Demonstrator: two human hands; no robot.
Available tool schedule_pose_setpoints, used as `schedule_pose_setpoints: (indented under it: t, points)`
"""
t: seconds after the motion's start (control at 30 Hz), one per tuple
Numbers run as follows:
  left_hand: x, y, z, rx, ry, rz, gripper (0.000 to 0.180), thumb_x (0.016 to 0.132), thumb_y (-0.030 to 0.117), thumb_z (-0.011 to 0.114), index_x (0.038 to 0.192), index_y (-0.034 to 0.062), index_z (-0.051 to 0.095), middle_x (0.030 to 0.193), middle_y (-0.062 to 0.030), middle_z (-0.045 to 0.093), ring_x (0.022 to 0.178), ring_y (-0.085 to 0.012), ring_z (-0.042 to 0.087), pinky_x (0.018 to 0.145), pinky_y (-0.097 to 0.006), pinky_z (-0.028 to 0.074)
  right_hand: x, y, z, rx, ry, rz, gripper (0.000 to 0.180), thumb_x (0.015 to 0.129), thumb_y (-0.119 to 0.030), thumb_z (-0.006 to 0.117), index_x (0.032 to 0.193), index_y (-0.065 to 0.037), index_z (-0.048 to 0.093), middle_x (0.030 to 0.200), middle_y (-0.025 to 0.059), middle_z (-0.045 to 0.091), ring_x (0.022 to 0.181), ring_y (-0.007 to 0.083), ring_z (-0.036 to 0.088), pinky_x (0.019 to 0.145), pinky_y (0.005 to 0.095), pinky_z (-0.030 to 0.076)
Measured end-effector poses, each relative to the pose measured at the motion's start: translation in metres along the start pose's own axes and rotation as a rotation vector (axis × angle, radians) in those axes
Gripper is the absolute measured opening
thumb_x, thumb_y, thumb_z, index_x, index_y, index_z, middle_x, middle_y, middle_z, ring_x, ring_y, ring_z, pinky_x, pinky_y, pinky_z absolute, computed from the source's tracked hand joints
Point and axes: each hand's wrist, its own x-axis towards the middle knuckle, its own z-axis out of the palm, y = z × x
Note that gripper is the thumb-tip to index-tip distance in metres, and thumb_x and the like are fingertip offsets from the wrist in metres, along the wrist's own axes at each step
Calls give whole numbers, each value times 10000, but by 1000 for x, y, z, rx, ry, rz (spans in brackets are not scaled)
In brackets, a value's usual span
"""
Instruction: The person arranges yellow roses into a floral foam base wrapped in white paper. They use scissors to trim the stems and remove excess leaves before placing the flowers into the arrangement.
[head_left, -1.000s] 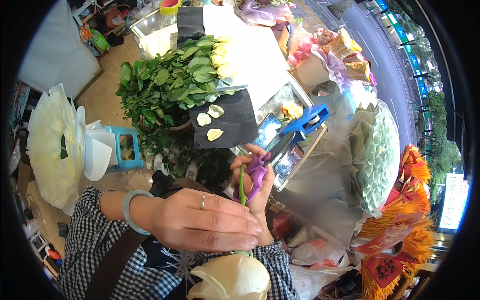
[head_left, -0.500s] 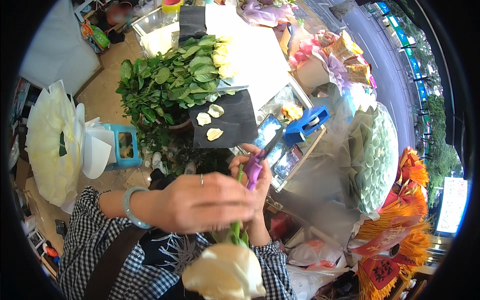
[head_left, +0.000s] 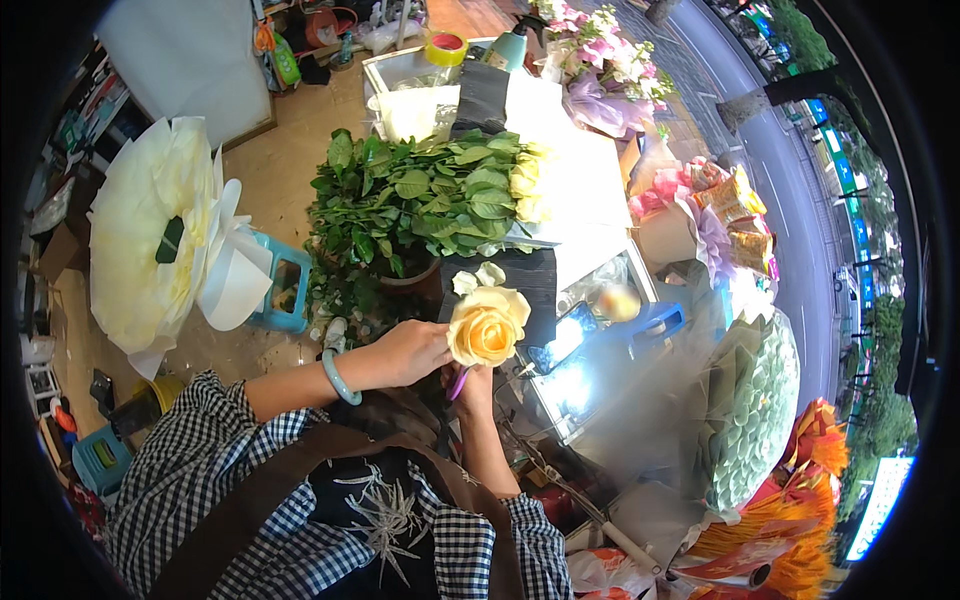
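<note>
Rose (head_left: 488,328) near black sheet (head_left: 537,275); tan floor (head_left: 265,185) left.

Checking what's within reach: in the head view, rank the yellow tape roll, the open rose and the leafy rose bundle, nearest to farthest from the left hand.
1. Open rose: just right of the left hand, by its fingertips.
2. Leafy rose bundle: beyond the hand, toward the picture's top.
3. Yellow tape roll: past the bundle, near the top edge.
</note>
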Motion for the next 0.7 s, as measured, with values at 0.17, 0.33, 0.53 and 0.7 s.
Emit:
schedule_pose_setpoints:
  t: [0.17, 0.33, 0.53, 0.7]
  points:
    - [-7, -29, -16, -97, 233, -250, 148, 903, 142, 590, 945, 1, 610, 896, -109, 675, 767, -193, 668, 671, -310, 514, 17, 2, -2, -78, -34, -99, 449, 832, -62, 645, 1248, -26, 481, 873, 91, 667, 553, 132, 598, 455, 211, 437]
    - [-17, -71, -48, -520, 610, -421, 142, 951, 121, 529, 1016, -4, 545, 937, -88, 664, 818, -143, 661, 732, -264, 544, 18, 14, -13, -230, -50, 15, 526, 843, -129, 680, 1306, -21, 456, 790, 58, 641, 551, 106, 571, 491, 209, 433]
    - [-27, -96, -50, -566, 760, -454, 177, 951, 169, 540, 1005, 1, 550, 931, -98, 659, 794, -161, 670, 697, -257, 545, 16, 59, -6, -326, -366, 97, 542, 908, -348, 601, 1340, -66, 433, 911, 46, 584, 768, 118, 537, 653, 266, 449]
    - [-33, -98, -39, -588, 678, -475, 170, 938, 144, 553, 999, -14, 562, 916, -103, 663, 798, -173, 673, 694, -264, 546, 23, 65, -1, 52, -449, 379, 683, 895, -491, 552, 1393, -72, 343, 1030, 111, 603, 820, 175, 592, 709, 332, 515]
